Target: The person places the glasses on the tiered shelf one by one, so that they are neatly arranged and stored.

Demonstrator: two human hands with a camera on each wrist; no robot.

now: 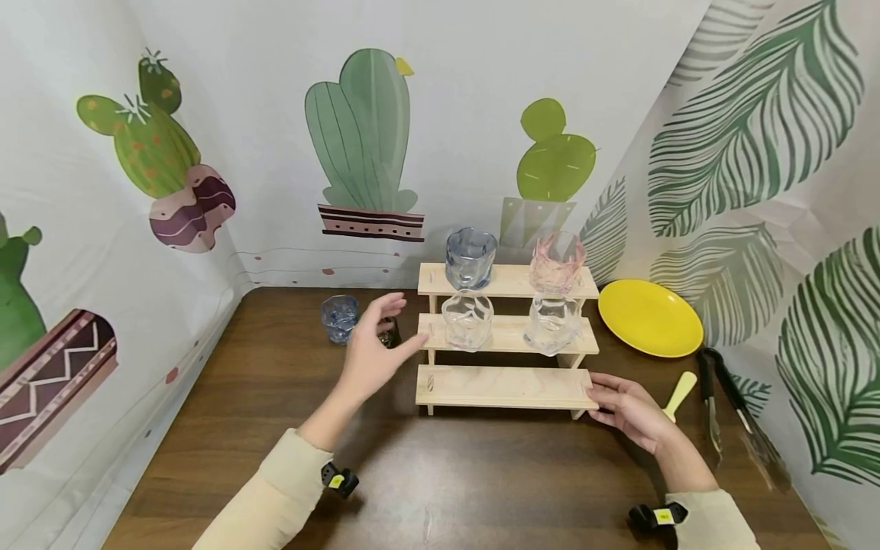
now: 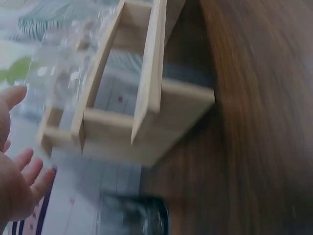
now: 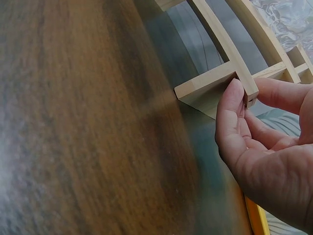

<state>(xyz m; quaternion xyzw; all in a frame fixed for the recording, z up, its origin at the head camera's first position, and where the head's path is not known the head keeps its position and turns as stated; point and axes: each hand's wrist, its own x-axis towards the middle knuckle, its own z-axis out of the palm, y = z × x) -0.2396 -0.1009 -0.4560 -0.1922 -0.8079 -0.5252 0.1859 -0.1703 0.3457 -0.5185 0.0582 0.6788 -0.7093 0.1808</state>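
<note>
A three-step wooden rack (image 1: pixel 507 386) stands on the table. Its top step holds a blue glass (image 1: pixel 470 258) and a pink glass (image 1: pixel 557 263); two clear glasses, one on the left (image 1: pixel 467 321) and one on the right (image 1: pixel 552 325), stand on the middle step. My right hand (image 1: pixel 632 412) pinches the right end of the bare lowest step between thumb and fingers, as the right wrist view shows. My left hand (image 1: pixel 371 347) is held in the air left of the rack, thumb and fingers spread, holding nothing. Behind it, a dark glass (image 1: pixel 389 333) is partly hidden.
Another blue glass (image 1: pixel 340 319) stands on the table (image 1: pixel 440 481), left of the rack. To the right are a yellow plate (image 1: pixel 649 317) leaning by the wall, a pale yellow-handled utensil (image 1: pixel 681 393), and black-handled tongs (image 1: pixel 732 397). Printed cloth hangs behind and at both sides.
</note>
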